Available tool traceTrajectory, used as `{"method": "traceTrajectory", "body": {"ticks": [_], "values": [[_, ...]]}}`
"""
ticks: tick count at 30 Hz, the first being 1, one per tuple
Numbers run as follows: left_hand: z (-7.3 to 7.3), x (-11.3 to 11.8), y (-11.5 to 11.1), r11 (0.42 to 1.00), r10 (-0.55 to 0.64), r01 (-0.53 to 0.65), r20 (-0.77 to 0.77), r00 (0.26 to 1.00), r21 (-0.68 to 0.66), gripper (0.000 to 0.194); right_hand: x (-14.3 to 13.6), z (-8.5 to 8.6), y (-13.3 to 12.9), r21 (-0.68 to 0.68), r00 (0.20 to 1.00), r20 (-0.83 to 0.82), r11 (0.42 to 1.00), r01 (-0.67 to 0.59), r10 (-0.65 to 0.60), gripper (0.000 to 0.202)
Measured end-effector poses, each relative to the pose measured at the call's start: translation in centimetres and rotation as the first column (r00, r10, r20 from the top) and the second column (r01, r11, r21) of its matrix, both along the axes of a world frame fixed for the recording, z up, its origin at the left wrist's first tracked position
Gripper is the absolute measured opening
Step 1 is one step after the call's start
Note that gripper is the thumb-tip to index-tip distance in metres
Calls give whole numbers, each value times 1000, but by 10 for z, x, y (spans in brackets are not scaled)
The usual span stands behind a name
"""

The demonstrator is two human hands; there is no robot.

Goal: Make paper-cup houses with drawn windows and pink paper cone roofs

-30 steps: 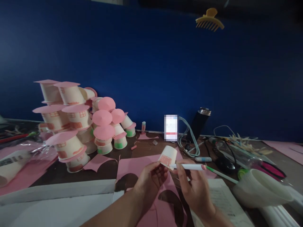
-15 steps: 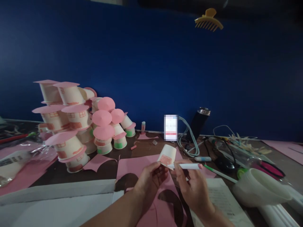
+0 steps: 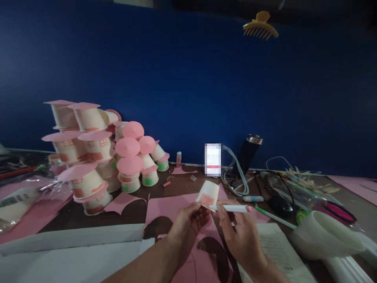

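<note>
A white paper cup (image 3: pixel 209 190) with a reddish patch drawn on its side is tilted above pink paper. My left hand (image 3: pixel 188 224) grips its lower edge, thumb on the near side and fingers beneath. Pinched in my right hand (image 3: pixel 237 232) is a white marker (image 3: pixel 234 208) with a pink end, its tip at the cup's lower right, by the drawn patch. Pink paper with round cut-outs (image 3: pixel 165 203) lies under both hands.
At the left, decorated cups with pink paper tops (image 3: pixel 96 147) stand stacked. A lit phone (image 3: pixel 213 159), cable (image 3: pixel 246 179) and dark bottle (image 3: pixel 247 153) are behind my hands. Nested white cups (image 3: pixel 326 236) lie at the right, beside a printed sheet (image 3: pixel 275 245).
The view has shifted very slightly. The marker tip has moved a little to the right along the cup's lower edge; both hands keep their holds.
</note>
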State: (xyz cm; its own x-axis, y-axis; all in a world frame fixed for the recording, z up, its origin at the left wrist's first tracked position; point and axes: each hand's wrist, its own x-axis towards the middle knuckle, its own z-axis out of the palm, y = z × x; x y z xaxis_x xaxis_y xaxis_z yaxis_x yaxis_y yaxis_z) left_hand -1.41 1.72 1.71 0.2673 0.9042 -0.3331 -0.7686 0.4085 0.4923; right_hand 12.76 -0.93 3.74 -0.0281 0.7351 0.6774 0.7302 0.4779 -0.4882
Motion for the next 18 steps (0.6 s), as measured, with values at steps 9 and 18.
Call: {"method": "traceTrajectory", "body": {"ticks": [9, 18], "values": [[-2, 0, -1, 999, 2, -1, -25, 1000, 52, 7, -1, 0, 1, 17, 1000, -14, 1000, 21, -21, 15], [-1, 0, -3, 998, 33, -29, -69, 997, 57, 6, 3, 4, 2, -14, 995, -92, 999, 41, -42, 15]]}}
